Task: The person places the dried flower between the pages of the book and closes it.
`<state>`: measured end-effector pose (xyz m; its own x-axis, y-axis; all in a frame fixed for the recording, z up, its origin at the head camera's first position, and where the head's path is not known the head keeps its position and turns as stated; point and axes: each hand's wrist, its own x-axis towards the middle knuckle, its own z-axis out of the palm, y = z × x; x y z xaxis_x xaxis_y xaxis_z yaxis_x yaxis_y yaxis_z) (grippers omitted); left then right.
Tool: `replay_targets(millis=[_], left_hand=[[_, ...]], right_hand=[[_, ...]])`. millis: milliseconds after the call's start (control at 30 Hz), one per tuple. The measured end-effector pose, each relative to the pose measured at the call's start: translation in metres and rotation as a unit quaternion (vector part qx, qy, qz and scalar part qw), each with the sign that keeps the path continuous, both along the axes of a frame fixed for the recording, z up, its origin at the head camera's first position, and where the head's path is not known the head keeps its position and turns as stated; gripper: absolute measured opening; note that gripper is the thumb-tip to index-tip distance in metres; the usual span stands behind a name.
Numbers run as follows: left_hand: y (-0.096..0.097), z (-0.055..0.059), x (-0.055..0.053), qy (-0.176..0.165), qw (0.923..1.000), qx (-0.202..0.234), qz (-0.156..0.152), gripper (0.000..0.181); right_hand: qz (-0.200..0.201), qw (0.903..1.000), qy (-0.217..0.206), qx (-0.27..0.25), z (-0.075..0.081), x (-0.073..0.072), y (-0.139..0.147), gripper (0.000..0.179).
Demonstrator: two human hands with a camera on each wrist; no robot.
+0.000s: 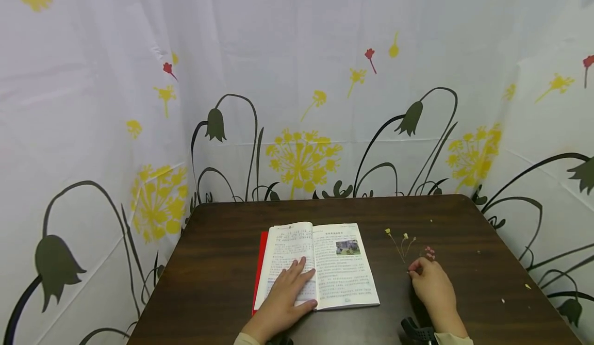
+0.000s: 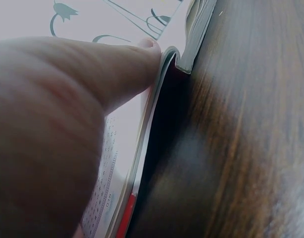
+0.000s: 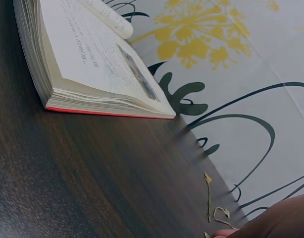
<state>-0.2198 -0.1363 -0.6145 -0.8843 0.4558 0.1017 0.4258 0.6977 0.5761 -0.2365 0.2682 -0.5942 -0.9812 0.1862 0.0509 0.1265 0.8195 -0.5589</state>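
Observation:
An open book (image 1: 345, 278) with printed pages and a red cover lies on the dark wooden table. My left hand (image 1: 290, 293) rests on its left page with fingers spread, the thumb reaching the lower edge near the fold. In the left wrist view the thumb (image 2: 127, 67) lies along the page edge. Right of the book, my right hand (image 1: 432, 284) pinches with thumb and forefinger low over the table, at the stem end of a small pink flower sprig (image 1: 430, 253). Its stem is mostly hidden behind the fingers. Thin dried yellow flowers (image 1: 402, 246) lie just beyond the fingertips.
Small petal bits (image 1: 503, 300) are scattered on the table (image 1: 218, 262) to the right. A white curtain (image 1: 297, 66) printed with flowers hangs behind the table and at both sides. A dark strap (image 1: 417, 329) is at my right wrist.

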Motion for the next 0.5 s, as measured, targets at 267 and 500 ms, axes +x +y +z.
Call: replay_targets(millis=[267,500], left_hand=[[-0.0005,-0.0015,-0.0007,-0.001,1.0,0.003,-0.001,0.073],[-0.0001,-0.0031,-0.0022,-0.003,1.0,0.006,0.001,0.073]], right_hand=[[0.005,0.9995,-0.03,0.002,0.0034,-0.0008,-0.0015,0.015],[0.002,0.9996,-0.029,-0.007,0.0012,-0.001,-0.0011,0.016]])
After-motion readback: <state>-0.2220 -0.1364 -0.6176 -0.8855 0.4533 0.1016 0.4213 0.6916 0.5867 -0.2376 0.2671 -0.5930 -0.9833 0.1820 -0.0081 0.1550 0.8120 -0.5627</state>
